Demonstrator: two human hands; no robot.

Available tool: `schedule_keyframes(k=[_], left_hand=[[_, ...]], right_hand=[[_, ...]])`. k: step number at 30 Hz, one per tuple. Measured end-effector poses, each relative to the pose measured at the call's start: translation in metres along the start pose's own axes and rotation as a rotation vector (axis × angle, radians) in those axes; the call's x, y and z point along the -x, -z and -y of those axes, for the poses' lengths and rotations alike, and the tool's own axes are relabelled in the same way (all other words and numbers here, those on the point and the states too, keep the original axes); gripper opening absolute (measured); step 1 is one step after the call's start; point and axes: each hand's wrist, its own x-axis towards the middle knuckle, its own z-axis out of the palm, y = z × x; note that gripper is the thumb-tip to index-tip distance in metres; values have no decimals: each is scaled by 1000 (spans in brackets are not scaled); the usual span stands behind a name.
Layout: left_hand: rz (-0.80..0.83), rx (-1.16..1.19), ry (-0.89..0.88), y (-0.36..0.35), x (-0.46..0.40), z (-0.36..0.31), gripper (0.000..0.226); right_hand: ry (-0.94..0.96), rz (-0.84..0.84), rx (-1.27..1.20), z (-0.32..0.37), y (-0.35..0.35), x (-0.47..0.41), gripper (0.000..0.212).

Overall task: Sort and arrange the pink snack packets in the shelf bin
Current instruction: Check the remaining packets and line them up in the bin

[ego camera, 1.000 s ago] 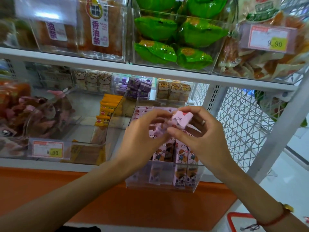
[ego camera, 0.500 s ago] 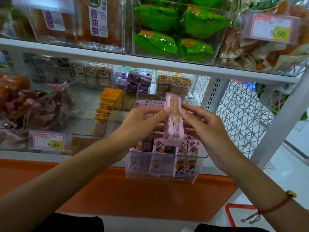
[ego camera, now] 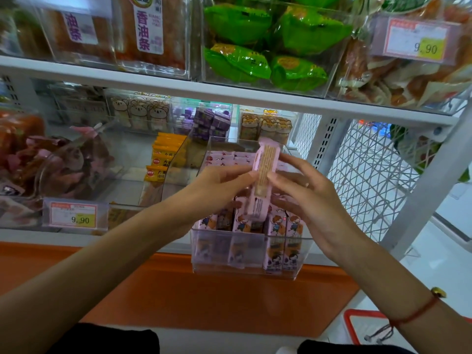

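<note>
A long pink snack packet (ego camera: 260, 182) is held upright, slightly tilted, just above the clear shelf bin (ego camera: 251, 254). Its pink wrapper has a clear strip down the middle that shows a pale tan wafer inside, with small print on its lower end. The left hand (ego camera: 217, 185) pinches its left edge with fingertips together on the wrapper, and the right hand (ego camera: 306, 198) holds its right edge, thumb and fingers clamped on it.

Below, the bin sticks out past the front edge of the lower shelf (ego camera: 76, 232). At its front stands a row of upright pink packets (ego camera: 278, 233) printed with cartoon children, and more pink packets (ego camera: 224, 159) lie flat toward the back.

In the bin to the left stand yellow packets (ego camera: 163, 159). At the left front edge of the shelf is a price tag (ego camera: 74, 214) reading 9.90. On the upper shelf sit green packets (ego camera: 270, 47) in a clear bin. The right wrist wears a red cord bracelet (ego camera: 419, 309).
</note>
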Motion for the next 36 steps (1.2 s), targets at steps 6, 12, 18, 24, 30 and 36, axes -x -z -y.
schedule_keyframes(k=[6,12,18,24,30,36], left_hand=[[2,-217,-282,-4,-3,3,36],[2,-327,-341,-2,-4,9,36],[17,-25,-159,7,-7,10,22],[0,-206,-231,-6,-3,12,36],[-262,-257,-339,-18,2,10,56],[-103,-143,-292,-14,1,3,38]], right_hand=[[182,26,123,-6,-1,6,47],[209,18,198,-7,-1,5,52],[136,121,99,2,4,0,72],[255,12,136,1,-4,5,35],[240,-145,53,-1,-6,6,46],[258,-27,166,11,7,2,54]])
